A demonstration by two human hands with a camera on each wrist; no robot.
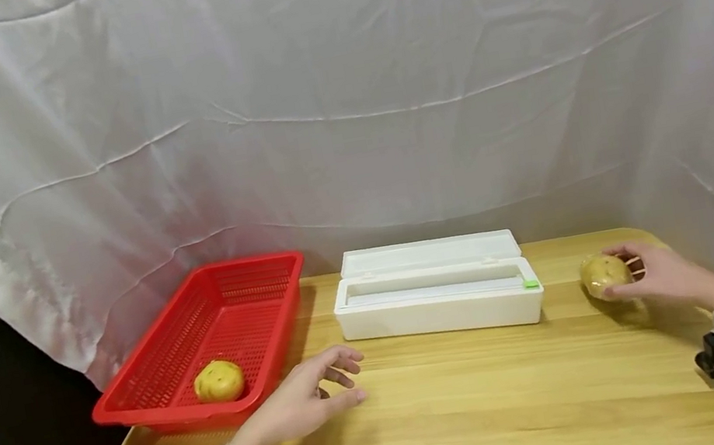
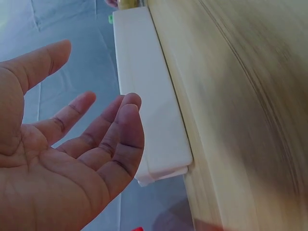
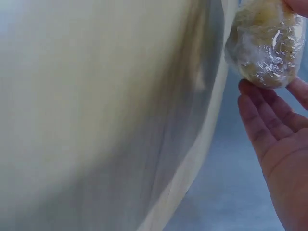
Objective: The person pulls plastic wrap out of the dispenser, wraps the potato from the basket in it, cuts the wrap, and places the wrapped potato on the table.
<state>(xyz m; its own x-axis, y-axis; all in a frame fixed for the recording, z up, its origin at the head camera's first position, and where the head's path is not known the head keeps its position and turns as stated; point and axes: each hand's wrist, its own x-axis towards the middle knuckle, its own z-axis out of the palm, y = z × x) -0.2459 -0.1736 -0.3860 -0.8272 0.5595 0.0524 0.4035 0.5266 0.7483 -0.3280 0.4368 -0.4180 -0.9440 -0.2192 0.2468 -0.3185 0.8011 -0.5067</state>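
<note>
My right hand [image 1: 656, 275] grips a potato [image 1: 601, 276] at the right side of the table. In the right wrist view, clear plastic film wraps this potato [image 3: 267, 45], and the fingers and thumb press its sides. My left hand [image 1: 301, 399] hovers over the table, holding nothing, its fingers loosely bent and apart. Between the hands, farther back, stands a long white box [image 1: 439, 315] with its lid [image 1: 429, 253] raised and a pale roll [image 1: 435, 291] inside. Another potato [image 1: 219, 381] lies in the near end of a red plastic basket [image 1: 148, 413], left of my left hand.
A small green piece [image 1: 530, 284] sits on the box's right front edge. Pale grey curtain [image 1: 394, 106] hangs behind and beside the wooden table [image 1: 501, 403]. The table's right edge curves just past my right hand.
</note>
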